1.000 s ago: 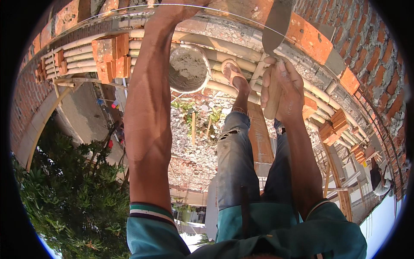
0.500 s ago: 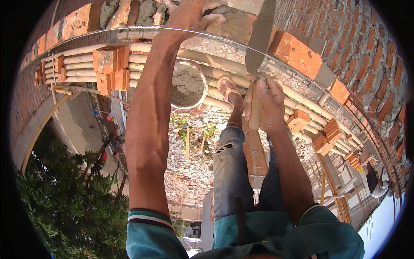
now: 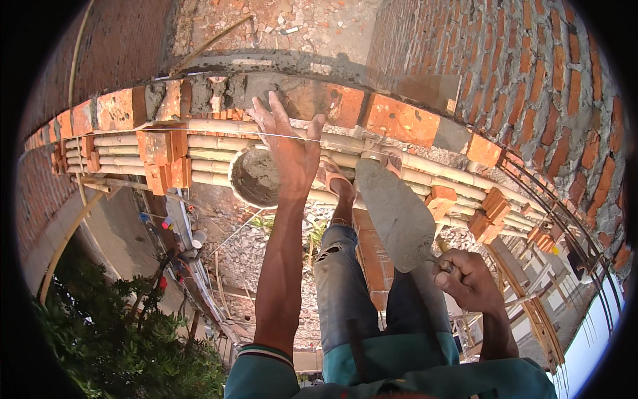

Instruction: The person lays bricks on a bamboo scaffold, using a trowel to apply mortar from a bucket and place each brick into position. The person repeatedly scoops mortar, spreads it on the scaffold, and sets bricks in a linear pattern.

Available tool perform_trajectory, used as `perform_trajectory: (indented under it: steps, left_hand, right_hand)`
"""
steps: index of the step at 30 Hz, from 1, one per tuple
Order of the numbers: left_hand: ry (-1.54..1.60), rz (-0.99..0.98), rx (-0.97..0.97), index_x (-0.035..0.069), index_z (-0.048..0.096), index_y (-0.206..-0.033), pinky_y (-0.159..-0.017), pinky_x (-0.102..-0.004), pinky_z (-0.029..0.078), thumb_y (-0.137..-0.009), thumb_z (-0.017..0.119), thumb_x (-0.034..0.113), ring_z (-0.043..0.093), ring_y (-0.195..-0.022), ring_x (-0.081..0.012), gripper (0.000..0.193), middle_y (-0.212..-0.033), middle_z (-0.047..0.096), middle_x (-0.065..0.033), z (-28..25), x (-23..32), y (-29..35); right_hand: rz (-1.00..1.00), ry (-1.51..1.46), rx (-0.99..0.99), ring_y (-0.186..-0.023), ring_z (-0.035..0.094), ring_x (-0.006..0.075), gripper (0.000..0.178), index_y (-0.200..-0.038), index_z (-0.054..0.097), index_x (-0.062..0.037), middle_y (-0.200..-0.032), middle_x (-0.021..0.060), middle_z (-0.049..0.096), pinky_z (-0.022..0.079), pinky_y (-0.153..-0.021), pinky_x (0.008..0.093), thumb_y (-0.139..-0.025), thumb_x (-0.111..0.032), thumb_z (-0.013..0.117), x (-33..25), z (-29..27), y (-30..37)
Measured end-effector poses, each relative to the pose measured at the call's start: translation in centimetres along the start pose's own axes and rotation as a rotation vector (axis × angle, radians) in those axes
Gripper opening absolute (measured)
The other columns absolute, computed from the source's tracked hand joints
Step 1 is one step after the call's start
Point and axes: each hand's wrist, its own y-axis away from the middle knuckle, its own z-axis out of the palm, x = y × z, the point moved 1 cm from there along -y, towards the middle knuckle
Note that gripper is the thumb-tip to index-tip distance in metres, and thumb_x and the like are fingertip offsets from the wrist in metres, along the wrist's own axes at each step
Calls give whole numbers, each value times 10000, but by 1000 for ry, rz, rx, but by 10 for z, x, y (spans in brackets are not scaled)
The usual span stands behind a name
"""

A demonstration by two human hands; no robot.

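Observation:
My left hand [image 3: 287,149] is raised with fingers spread, holding nothing, just on my side of a brick wall top and overlapping a taut white string [image 3: 219,130]. Below and left of it, a round bucket [image 3: 234,187] contains grey mortar [image 3: 258,174]. My right hand [image 3: 470,280] is closed round the handle of a pointed trowel [image 3: 397,216]. The wide blade, filmed with grey, points away from me and up to the left. Beyond it lie orange bricks [image 3: 402,120] in the wall's top course, and wet mortar [image 3: 256,88] covers part of that course.
Bamboo poles [image 3: 216,143] run crosswise beneath me, with my sandalled feet [image 3: 332,174] on them. Brick stacks stand on the poles at left [image 3: 163,159] and right [image 3: 488,214]. A rough brick wall [image 3: 518,80] rises at right. Steel bars [image 3: 565,226] stick out nearby.
My left hand has drawn back from the wall top toward me. My right hand has moved right and nearer, turning the trowel so its blade's broad face shows. The view has shifted, revealing ground beyond the wall.

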Motion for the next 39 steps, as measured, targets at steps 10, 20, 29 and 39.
perform_trajectory:
  steps: [10, 20, 29, 39]
  left_hand:
    - [-2, -246, 71, -89, 13, -1599, -1220, -669, 155, -799, 846, 490, 48, -1559, -491, 1292, -1658, -5, -354, 46, 28, 16]
    - [-142, -384, 33, -18, 80, -1632, -1132, -807, 15, -759, 837, 563, 39, -1560, -509, 1293, -1691, 58, -294, 45, 36, 14]
    - [-130, -383, 54, -24, 75, -1626, -1096, -845, 68, -740, 870, 515, 82, -1532, -559, 1306, -1679, 97, -300, 48, 36, 11]
    - [-154, -309, 58, -83, 144, -1593, -1100, -809, 216, -729, 865, 570, 119, -1503, -596, 1301, -1639, 119, -369, 44, 31, 11]
  right_hand:
    - [-188, 1452, 418, -879, 729, 390, 196, -948, 706, -4, -910, 211, 728, 573, -785, 492, -956, -112, 543, -36, -115, -231]
    - [-169, 1416, 85, -1057, 728, 351, 260, -1070, 750, 2, -1135, 201, 742, 581, -892, 472, -884, -116, 612, -137, -53, -323]
    - [-291, 1272, 50, -994, 701, 396, 409, -1082, 710, 43, -1013, 254, 705, 545, -904, 497, -942, -330, 615, -136, -90, -331]
    - [-537, 750, 292, -737, 630, 278, 408, -1152, 700, 16, -832, 165, 635, 494, -679, 419, -1004, -361, 650, -62, -105, -184]
